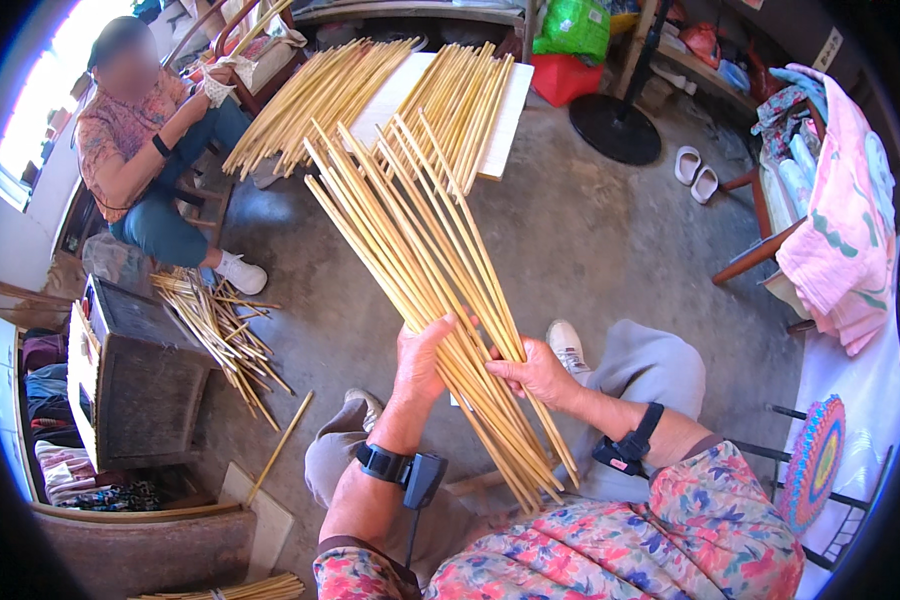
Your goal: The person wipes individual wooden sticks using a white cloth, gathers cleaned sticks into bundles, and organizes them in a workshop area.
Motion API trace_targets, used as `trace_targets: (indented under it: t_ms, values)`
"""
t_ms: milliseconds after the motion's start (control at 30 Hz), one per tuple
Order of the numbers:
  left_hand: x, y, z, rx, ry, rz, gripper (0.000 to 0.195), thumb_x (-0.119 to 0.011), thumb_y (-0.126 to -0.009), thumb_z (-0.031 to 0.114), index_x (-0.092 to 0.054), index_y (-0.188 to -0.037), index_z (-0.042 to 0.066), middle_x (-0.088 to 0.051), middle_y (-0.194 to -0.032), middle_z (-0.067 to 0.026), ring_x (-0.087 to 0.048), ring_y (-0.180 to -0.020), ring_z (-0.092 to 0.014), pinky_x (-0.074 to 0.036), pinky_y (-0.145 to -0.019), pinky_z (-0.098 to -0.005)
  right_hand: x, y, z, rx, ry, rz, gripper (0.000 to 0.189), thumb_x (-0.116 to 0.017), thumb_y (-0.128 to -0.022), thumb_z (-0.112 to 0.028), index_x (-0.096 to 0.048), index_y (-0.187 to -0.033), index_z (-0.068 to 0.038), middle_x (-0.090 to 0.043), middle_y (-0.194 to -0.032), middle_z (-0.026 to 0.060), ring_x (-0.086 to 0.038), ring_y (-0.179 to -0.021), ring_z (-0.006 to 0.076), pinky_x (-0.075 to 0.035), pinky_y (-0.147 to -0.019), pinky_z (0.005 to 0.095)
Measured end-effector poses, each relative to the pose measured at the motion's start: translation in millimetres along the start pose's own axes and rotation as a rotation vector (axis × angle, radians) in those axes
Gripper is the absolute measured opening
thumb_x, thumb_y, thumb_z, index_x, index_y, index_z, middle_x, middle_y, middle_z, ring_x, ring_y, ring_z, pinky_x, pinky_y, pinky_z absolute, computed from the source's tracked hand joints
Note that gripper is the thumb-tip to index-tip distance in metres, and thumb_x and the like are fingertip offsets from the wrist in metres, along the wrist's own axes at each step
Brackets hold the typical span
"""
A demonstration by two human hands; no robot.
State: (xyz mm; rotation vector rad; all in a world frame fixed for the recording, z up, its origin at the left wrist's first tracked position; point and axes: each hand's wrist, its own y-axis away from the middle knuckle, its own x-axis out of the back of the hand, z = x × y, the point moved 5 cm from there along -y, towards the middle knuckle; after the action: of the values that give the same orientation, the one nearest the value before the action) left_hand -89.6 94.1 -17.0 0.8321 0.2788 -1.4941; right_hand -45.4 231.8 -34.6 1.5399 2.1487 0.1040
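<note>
A large bundle of thin yellow wooden sticks point(412, 262) slants across the middle of the view, its far ends fanned out. My left hand point(422, 358) is closed around the thick part of the bundle, thumb on top. On the right, my right hand point(544, 373) grips a few sticks along the bundle's right edge, which stand slightly apart from the others further up. The near ends point down towards my lap. Beyond the bundle, many similar sticks point(322, 97) lie in rows on and beside a white board point(508, 112).
A seated person point(139, 142) handles a cloth at the upper left. Loose sticks point(225, 330) lie on the floor near a dark wooden box point(146, 382). A round black stand base point(615, 129), pale slippers point(696, 175) and a chair with a pink cloth point(832, 247) are on the right.
</note>
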Motion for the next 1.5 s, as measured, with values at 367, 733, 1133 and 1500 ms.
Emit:
trace_targets:
  t_ms: [367, 733, 1133, 1500]
  values:
    - [2.1, 0.2, -2.0, -0.024, -0.009, 0.034, 0.026, -0.055, -0.074, 0.003, -0.047, -0.098, -0.003, -0.056, -0.083, -0.0117, -0.058, -0.079, -0.024, -0.051, -0.067, -0.0353, -2.8, 2.2, -2.9, 0.009, -0.012, -0.001, 0.015, -0.058, -0.078, -0.013, -0.051, -0.086, -0.002, -0.049, -0.058, -0.0011, -0.043, -0.041, 0.0049, -0.034, -0.036, 0.0171]
    - [8.7, -1.7, -3.4, -0.020, -0.006, 0.061, 0.032, -0.054, -0.073, 0.003, -0.045, -0.103, -0.003, -0.055, -0.089, -0.0124, -0.058, -0.082, -0.026, -0.052, -0.067, -0.0369, -4.3, 4.1, -2.8, 0.030, 0.002, 0.005, 0.016, -0.056, -0.079, -0.014, -0.051, -0.091, -0.004, -0.047, -0.058, -0.0034, -0.040, -0.042, 0.0032, -0.032, -0.038, 0.0170]
    - [5.4, 1.0, 1.6, -0.053, 0.015, 0.049, 0.029, -0.049, -0.075, 0.001, -0.044, -0.103, -0.003, -0.055, -0.085, -0.0138, -0.059, -0.074, -0.025, -0.052, -0.058, -0.0361, -6.8, 2.0, 1.1, 0.002, 0.006, -0.012, 0.018, -0.056, -0.079, -0.014, -0.050, -0.092, -0.004, -0.046, -0.057, -0.0029, -0.039, -0.040, 0.0035, -0.031, -0.037, 0.0173]
    - [9.5, 2.7, 3.4, -0.027, -0.001, 0.052, 0.031, -0.054, -0.073, 0.003, -0.046, -0.103, -0.004, -0.056, -0.089, -0.0127, -0.057, -0.081, -0.023, -0.050, -0.068, -0.0345, -10.7, -3.0, 4.8, -0.018, -0.019, -0.062, 0.017, -0.057, -0.079, -0.016, -0.050, -0.089, -0.004, -0.049, -0.060, -0.0015, -0.040, -0.040, 0.0035, -0.032, -0.036, 0.0158]
